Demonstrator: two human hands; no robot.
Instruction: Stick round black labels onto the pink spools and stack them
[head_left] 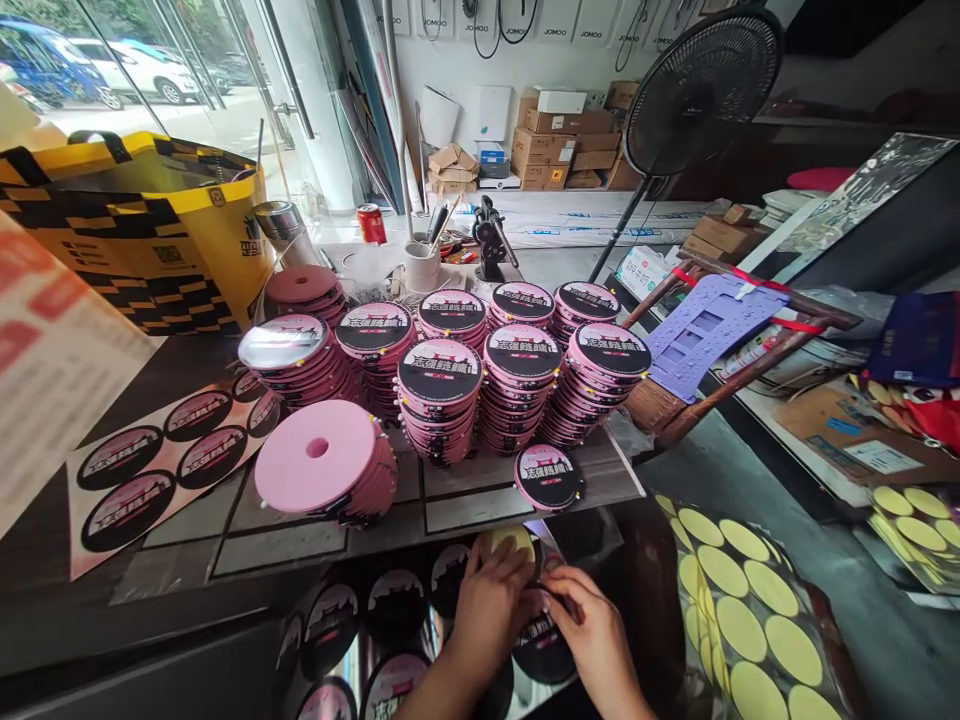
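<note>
My left hand [493, 602] is over a shiny sheet of round black-and-pink stickers [397, 605], its fingers bent and drawn together. What sits between its fingertips is hidden. Close beside it, my right hand [592, 622] pinches the upper edge of a round black sticker [541, 650] with white lettering. A pale yellow disc [507, 546] shows just beyond my left fingers. On the table ahead lies a single pink foam disc with a black label [548, 476]. Behind it stand several stacks of labelled foam discs [439, 385], edged with small pins.
A tipped stack of plain pink discs [315, 455] lies left of centre. Beyond it are a sticker sheet [161, 450] and a yellow-black bag [202, 230]. At right hang sheets with yellow circles [739, 600], near a wooden chair [712, 400] and a black fan [701, 90].
</note>
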